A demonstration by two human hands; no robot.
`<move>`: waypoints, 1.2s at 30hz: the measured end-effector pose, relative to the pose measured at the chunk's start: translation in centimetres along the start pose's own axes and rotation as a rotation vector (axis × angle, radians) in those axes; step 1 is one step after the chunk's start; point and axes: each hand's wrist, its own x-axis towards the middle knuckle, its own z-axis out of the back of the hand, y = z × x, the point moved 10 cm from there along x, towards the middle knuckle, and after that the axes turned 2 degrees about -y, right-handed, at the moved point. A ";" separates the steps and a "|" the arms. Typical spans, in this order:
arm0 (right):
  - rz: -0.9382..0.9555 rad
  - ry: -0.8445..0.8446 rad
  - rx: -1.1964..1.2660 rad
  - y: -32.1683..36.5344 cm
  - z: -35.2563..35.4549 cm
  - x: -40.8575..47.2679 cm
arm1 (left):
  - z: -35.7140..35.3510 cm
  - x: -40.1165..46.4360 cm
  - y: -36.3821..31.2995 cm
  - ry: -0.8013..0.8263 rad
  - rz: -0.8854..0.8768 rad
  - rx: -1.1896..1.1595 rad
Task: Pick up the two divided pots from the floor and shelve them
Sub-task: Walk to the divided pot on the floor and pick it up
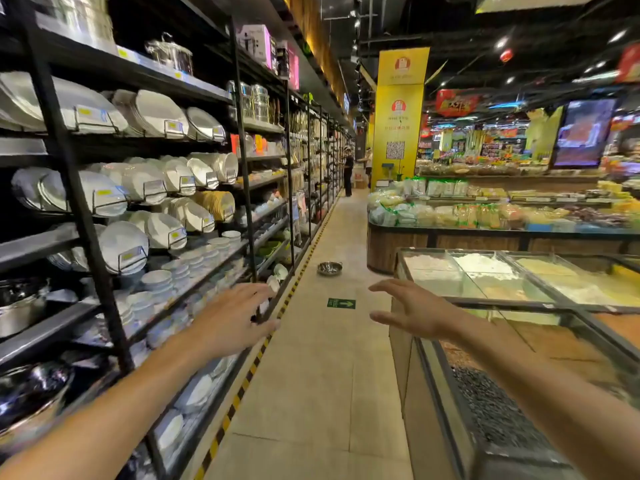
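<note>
1. Reaching forward, the left hand [230, 318] and right hand [412, 311] are spread wide and empty, probably readying for a two-handed grab.
2. One steel pot [329, 268] sits far ahead on the tiled aisle floor [311, 393], near the shelving [145, 237]; whether it is two stacked is unclear.
3. Plates fill the racks on the left; glass-topped bins [519, 289] line the right.

Shiny metal pot [329, 268] on smooth matt floor tiles [311, 375].
</note>
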 end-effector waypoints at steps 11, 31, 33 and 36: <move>-0.130 0.063 0.033 -20.4 -9.1 13.4 | -15.5 21.1 2.2 0.162 0.064 -0.003; -0.222 0.196 0.136 -39.9 -25.8 53.5 | -35.9 59.9 23.7 0.193 0.033 -0.058; -0.236 0.202 0.121 -41.8 -26.6 58.0 | -36.8 65.3 26.1 0.180 -0.006 -0.009; -0.269 0.215 0.116 -44.9 -28.2 63.6 | -39.2 72.4 28.7 0.224 -0.045 0.018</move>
